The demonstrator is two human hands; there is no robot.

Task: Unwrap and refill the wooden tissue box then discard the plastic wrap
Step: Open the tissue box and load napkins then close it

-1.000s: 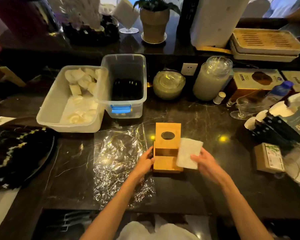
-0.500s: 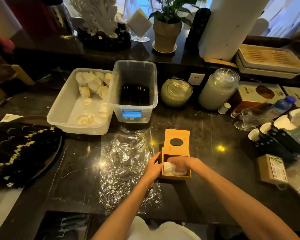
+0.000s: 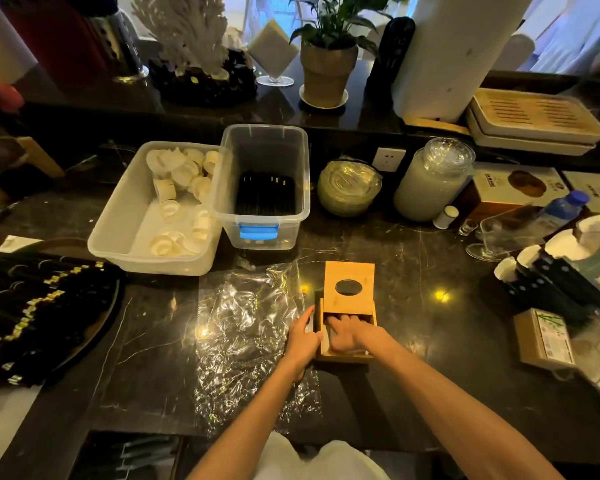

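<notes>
A wooden tissue box (image 3: 340, 357) sits on the dark marble counter with its sliding lid (image 3: 349, 274), which has an oval hole, pushed halfway back. My right hand (image 3: 346, 332) reaches into the open front half, fingers flat on a white tissue stack (image 3: 326, 342) that shows only as a sliver. Against the box's left side rests my left hand (image 3: 302, 341), gripping it. The crumpled clear plastic wrap (image 3: 243, 327) lies flat on the counter left of the box.
Behind the wrap stand a clear bin (image 3: 264, 188) with a blue latch and a white tub (image 3: 153, 209) of paper cups. A dark tray (image 3: 39, 313) lies left. Jars, glasses, a bottle and small boxes (image 3: 542, 337) crowd the right.
My right hand carried the tissue stack from beside the box into its open half and now presses it down inside. The left hand stayed on the box's side. The camera moved closer.
</notes>
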